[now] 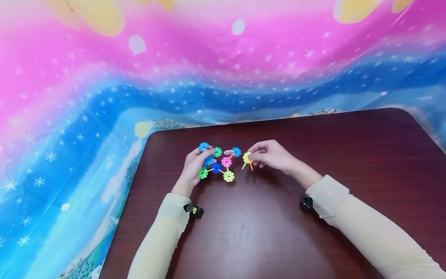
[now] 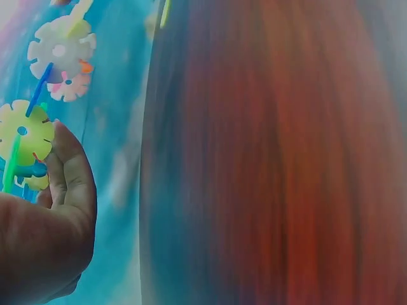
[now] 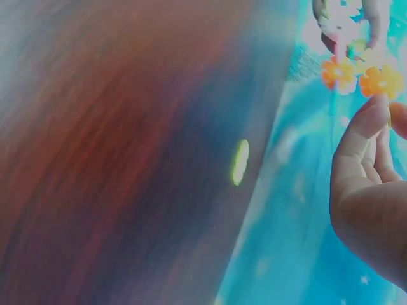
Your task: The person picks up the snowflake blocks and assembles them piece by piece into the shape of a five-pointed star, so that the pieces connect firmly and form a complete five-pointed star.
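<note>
My left hand (image 1: 191,168) grips a construction of notched plastic snowflake discs over the table. Blue, green, yellow and white discs join there, with a pink disc (image 1: 226,161) facing up near its right side. In the left wrist view, my curled fingers (image 2: 73,162) are at a yellow-green disc (image 2: 38,130); a whitish disc (image 2: 60,51) is linked beyond it. Just to the right, my right hand (image 1: 273,157) pinches a small cluster with a yellow disc (image 1: 247,157) on top and yellow and orange discs angled below. A narrow gap separates cluster and construction in the head view.
The dark reddish-brown table (image 1: 258,236) has rounded far corners. A pink and blue patterned cloth (image 1: 209,69) hangs behind it and along its left side. In the right wrist view, a small yellow-green oval (image 3: 240,162) shows against the table; its kind is unclear.
</note>
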Motion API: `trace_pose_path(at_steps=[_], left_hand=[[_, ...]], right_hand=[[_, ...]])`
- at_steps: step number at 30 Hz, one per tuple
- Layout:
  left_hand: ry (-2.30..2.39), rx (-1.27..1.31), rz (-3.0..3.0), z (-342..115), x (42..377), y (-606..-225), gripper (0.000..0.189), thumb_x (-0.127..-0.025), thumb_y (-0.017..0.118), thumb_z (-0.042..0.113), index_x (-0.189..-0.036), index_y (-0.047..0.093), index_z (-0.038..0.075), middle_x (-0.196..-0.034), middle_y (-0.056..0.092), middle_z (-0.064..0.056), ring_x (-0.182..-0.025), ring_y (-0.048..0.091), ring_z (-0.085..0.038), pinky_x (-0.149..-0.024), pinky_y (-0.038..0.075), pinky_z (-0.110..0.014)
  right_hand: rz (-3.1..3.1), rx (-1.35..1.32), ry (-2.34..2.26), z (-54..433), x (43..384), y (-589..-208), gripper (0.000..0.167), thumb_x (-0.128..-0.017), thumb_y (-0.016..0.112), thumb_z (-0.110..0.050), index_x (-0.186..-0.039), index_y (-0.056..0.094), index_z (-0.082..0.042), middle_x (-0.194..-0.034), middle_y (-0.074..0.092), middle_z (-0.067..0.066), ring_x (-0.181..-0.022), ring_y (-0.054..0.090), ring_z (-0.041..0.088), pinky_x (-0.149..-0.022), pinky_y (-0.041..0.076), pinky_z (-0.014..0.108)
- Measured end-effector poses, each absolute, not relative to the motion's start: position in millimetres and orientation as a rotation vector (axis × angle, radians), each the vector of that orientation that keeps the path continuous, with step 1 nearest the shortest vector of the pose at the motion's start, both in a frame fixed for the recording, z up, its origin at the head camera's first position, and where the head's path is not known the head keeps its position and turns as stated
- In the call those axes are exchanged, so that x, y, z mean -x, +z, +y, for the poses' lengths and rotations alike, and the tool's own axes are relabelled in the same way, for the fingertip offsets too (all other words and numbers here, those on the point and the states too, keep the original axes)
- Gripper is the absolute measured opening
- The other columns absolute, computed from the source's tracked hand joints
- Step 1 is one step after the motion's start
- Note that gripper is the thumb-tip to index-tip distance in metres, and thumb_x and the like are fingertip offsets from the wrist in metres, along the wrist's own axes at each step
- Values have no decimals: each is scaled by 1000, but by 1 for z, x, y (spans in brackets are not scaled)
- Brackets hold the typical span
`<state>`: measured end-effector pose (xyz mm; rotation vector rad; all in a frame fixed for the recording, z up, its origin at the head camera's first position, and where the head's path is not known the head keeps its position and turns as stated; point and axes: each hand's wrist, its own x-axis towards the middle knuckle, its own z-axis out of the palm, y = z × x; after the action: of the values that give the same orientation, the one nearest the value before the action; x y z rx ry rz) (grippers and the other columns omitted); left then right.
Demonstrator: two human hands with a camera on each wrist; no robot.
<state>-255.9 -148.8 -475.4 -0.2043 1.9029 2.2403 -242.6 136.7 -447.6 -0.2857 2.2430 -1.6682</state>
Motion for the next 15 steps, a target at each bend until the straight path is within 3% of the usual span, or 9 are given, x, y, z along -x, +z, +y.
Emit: trace_pose_path(at_steps=[4,15], left_hand=[[2222,120,1869,-126,250,-476,25,-92,79,11,-115,71,4,-100,72,-7,-73,73,-16,-74,62,-31],[2203,-32,1833,-79,236,-462,21,-91,79,8,-110,70,3,-96,71,-8,-76,74,-22,-81,62,-39]], right_hand=[[2220,218,-1807,149,238,-440,26,-97,72,-12,-116,68,5,-92,75,17,-89,69,42,-77,61,44],[2201,15,-2033,162,227,-439,31,-100,71,-12,-120,62,11,-98,74,17,-79,74,17,-80,62,39]])
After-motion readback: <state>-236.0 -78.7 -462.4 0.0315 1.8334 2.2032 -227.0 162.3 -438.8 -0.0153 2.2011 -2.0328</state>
